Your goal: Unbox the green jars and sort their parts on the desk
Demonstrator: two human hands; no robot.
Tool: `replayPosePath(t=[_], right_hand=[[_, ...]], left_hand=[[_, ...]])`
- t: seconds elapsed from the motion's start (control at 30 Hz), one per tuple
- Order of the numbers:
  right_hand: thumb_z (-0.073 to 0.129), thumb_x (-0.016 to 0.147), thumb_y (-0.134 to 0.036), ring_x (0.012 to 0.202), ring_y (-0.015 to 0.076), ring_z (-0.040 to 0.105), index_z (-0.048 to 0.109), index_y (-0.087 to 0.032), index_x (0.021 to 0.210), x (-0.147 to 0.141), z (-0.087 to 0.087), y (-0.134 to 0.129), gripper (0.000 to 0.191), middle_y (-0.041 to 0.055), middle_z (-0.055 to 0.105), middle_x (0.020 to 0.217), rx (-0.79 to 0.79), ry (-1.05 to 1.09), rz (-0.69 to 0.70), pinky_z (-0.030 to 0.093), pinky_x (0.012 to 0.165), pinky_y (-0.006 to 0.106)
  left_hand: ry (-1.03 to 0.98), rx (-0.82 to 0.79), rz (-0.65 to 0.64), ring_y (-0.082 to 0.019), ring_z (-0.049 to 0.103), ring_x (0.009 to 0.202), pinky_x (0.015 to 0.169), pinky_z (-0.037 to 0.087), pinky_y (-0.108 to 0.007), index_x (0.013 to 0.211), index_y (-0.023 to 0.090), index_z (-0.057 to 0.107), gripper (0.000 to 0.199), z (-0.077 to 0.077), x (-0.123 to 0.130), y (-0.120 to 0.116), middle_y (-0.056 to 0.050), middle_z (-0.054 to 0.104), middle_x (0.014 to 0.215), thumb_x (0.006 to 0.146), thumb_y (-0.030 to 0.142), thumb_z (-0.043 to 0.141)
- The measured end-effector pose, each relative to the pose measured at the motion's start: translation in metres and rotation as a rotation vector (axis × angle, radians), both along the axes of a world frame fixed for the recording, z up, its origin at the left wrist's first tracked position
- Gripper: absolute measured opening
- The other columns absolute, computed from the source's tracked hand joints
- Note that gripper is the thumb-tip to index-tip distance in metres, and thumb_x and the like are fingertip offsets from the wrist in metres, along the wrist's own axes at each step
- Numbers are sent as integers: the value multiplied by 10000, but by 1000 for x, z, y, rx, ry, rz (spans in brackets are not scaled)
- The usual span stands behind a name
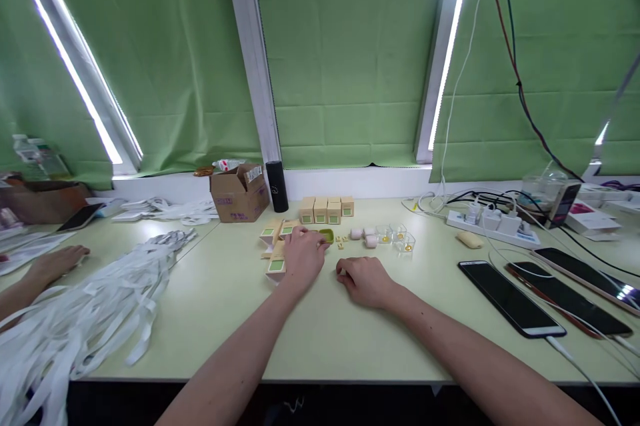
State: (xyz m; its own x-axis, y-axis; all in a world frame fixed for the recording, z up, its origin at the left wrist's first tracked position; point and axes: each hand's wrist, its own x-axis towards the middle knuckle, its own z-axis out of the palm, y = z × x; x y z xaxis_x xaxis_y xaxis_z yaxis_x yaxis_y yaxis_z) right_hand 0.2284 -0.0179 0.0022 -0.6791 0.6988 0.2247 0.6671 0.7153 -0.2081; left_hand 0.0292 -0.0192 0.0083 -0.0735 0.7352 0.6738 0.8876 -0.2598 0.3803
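Left hand (303,258): laid on flat boxes (277,265), grip loosely apart.
Right hand (364,281): rested on desk (320,326), grip curled together, nothing held.

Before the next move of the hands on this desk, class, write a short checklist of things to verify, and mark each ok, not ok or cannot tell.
1. Left hand is on the flat tan-and-green boxes: ok.
2. Left hand has a firm hold on one box: cannot tell.
3. Right hand rests on the table, holding something: cannot tell.
4. Green case lies within reach of the left fingertips: ok.
5. Row of upright boxes stands untouched behind: ok.
6. Another person's hand at far left stays apart from the work: ok.
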Motion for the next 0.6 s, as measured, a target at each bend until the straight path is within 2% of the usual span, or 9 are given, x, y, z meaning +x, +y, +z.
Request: replayPosePath(t=[0.2,0.4,0.6], right_hand=[[573,964,-208,872,208,713,679,-268,1085,-1,-2,0,172,19,787,1024,0,5,-2,277,631,292],[570,966,-211,868,205,710,681,-269,1084,-2,-3,1,173,20,787,1029,0,2,-1,279,638,289],[566,958,-218,875,209,715,680,-270,1082,-2,-3,1,177,9,790,1034,6,9,8,273,628,299]], left_hand=[[131,-75,-35,-432,454,1243,1017,267,-591,576,252,714,230,-9,-1,8,-119,739,803,794,178,718],[156,-106,-28,-422,445,1206,1033,248,-626,555,231,702,234,-15,0,15,-147,722,848,778,166,729],[214,-96,12,-406,472,1128,1017,281,-617,546,228,671,253,-16,1,17,-151,684,770,781,158,732]])
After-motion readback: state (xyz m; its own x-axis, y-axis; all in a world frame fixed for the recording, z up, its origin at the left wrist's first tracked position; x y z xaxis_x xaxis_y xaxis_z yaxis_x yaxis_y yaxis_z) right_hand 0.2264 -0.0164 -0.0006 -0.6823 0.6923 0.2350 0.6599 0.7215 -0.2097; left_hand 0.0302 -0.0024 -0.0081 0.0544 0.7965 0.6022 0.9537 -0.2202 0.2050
